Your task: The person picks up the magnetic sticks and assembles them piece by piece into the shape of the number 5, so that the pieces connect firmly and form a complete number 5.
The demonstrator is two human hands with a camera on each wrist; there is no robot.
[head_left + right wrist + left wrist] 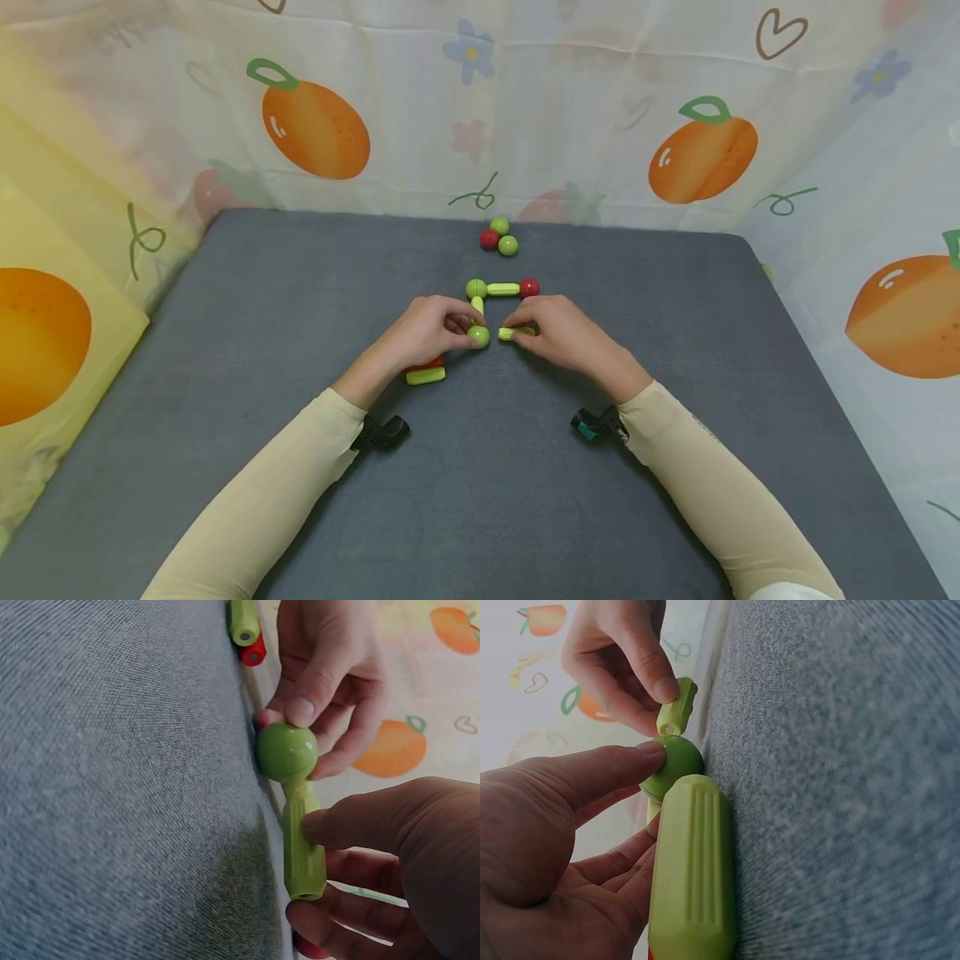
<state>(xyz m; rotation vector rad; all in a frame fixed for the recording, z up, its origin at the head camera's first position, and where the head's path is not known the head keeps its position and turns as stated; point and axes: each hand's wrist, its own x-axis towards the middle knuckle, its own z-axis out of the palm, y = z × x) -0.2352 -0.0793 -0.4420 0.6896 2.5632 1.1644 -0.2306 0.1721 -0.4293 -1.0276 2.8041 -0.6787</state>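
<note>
My left hand (433,323) pinches a shiny green ball (478,337) between thumb and fingers. A light green ribbed rod (477,307) runs from that ball to another green ball (476,289). From there a second such rod (503,289) leads sideways to a red ball (529,287). Between thumb and fingers, my right hand (557,332) holds a loose light green rod (304,844). One end of this rod points at the held ball, with a narrow gap showing in the head view. Both hands are low over the grey tabletop.
Beside my left wrist lie a light green rod (426,377) and a red rod (253,652), partly hidden by the hand. Farther back, two green balls (508,246) and a red ball (489,240) sit clustered. A printed curtain (570,100) borders the grey table (480,500).
</note>
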